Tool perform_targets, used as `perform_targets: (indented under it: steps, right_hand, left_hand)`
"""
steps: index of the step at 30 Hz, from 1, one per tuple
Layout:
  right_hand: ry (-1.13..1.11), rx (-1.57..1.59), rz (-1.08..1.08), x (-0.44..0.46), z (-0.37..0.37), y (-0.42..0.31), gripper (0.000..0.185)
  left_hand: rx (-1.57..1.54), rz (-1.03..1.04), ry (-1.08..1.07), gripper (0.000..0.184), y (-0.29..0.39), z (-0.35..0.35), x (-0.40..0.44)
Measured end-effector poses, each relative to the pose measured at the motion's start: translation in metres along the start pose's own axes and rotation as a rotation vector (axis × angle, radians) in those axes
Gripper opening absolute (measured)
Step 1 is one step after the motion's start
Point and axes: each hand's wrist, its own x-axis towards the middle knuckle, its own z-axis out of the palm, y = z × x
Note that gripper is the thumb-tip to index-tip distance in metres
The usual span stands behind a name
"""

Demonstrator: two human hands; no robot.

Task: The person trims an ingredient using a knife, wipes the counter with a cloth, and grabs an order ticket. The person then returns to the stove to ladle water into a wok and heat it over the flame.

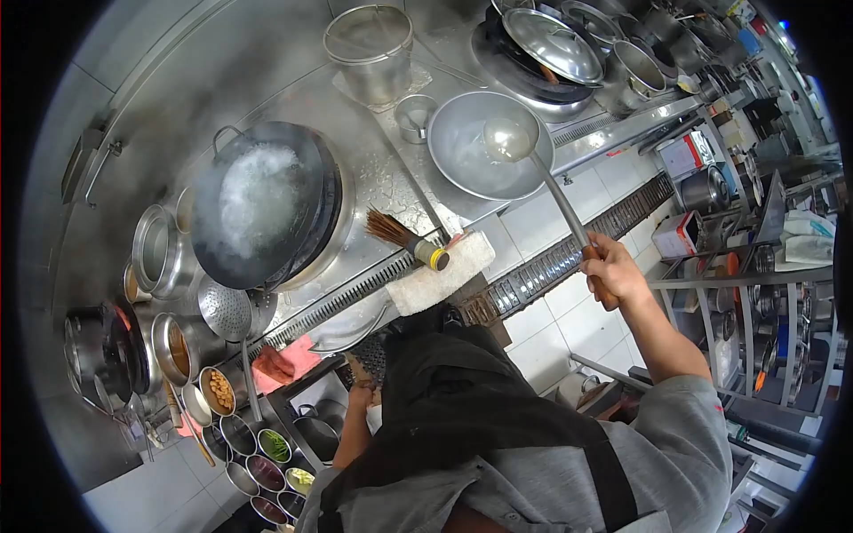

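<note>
My right hand (613,268) is closed round the wooden handle of a long ladle (557,191). The ladle's round cup, with clear liquid in it, is over the large metal bowl (458,160), which also looks wet inside. My left hand (362,393) is low beside my apron, closed round what looks like the tan wooden handle of a utensil (354,364). A curved metal part (351,336) lies just beyond that handle; whether they join I cannot tell. To the left, a black wok (211,218) holds white, bubbling, steaming liquid.
A bamboo brush (391,228) and a white towel (458,271) lie at the counter's front edge. A perforated skimmer (224,308), pots and several small ingredient tins (275,446) stand left. A strainer pot (369,67) is at the back. Shelving (746,282) stands right.
</note>
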Motion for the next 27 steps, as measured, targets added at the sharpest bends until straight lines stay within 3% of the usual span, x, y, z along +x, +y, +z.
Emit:
perform_targets:
  steps: [5,7,8,10,11,13,15,16,17,19,20,21,22,23,24,26,27]
  right_hand:
    - [0.273,-0.500,-0.193,-0.022,0.021,0.033,0.055]
    - [0.349,-0.748,-0.377,-0.034,0.028,0.065,0.065]
    - [0.406,-0.838,-0.396,-0.042,0.035,0.081,0.066]
    - [0.454,-0.968,-0.321,-0.060,0.051,0.111,0.067]
    - [0.457,-0.950,-0.350,-0.072,0.066,0.120,0.067]
    - [0.395,-0.928,-0.502,-0.085,0.097,0.127,0.069]
    - [0.288,-0.917,-0.630,-0.077,0.133,0.114,0.068]
    - [0.234,-0.900,-0.659,-0.069,0.153,0.104,0.067]
    - [0.155,-0.841,-0.709,-0.055,0.171,0.093,0.068]
    - [0.029,-0.823,-0.731,-0.026,0.213,0.054,0.069]
    - [-0.014,-0.869,-0.768,-0.006,0.233,0.036,0.067]
    - [-0.082,-0.861,-0.645,0.004,0.258,0.008,0.064]
    - [-0.117,-0.821,-0.778,0.022,0.279,-0.003,0.063]
    - [-0.124,-0.879,-0.773,0.043,0.296,-0.005,0.063]
    - [-0.124,-0.878,-0.778,0.056,0.312,-0.012,0.063]
    - [-0.165,-0.948,-0.694,0.067,0.339,-0.022,0.060]
    - [-0.162,-0.951,-0.697,0.065,0.347,-0.025,0.060]
  left_hand:
    - [0.000,-0.095,-0.101,0.019,-0.001,-0.020,-0.013]
    - [0.323,0.489,-0.186,0.016,-0.034,-0.032,0.009]
    - [0.314,0.493,-0.186,0.016,-0.029,-0.033,0.004]
    - [-0.032,-0.023,-0.082,0.013,-0.007,-0.032,-0.009]
    - [-0.060,-0.030,-0.072,0.013,-0.006,-0.036,-0.006]
    - [0.093,0.173,-0.094,0.028,-0.031,-0.040,0.004]
    - [0.194,0.365,0.027,0.028,-0.074,-0.031,0.033]
    - [0.259,0.320,0.170,0.027,-0.075,-0.038,0.025]
    - [0.335,0.275,0.304,0.027,-0.060,-0.047,0.013]
    - [0.130,0.334,0.749,0.024,0.018,-0.091,-0.071]
    - [-0.041,0.357,0.827,0.022,0.040,-0.111,-0.094]
    - [-0.212,0.383,0.899,0.020,0.055,-0.129,-0.108]
    - [-0.228,0.439,1.003,0.025,0.064,-0.149,-0.111]
    - [-0.171,0.439,1.034,0.032,0.063,-0.169,-0.102]
    - [-0.064,0.473,1.212,0.041,0.050,-0.180,-0.068]
    - [-0.041,0.238,0.986,0.050,0.050,-0.199,-0.028]
    - [-0.045,0.240,0.986,0.050,0.053,-0.208,-0.023]
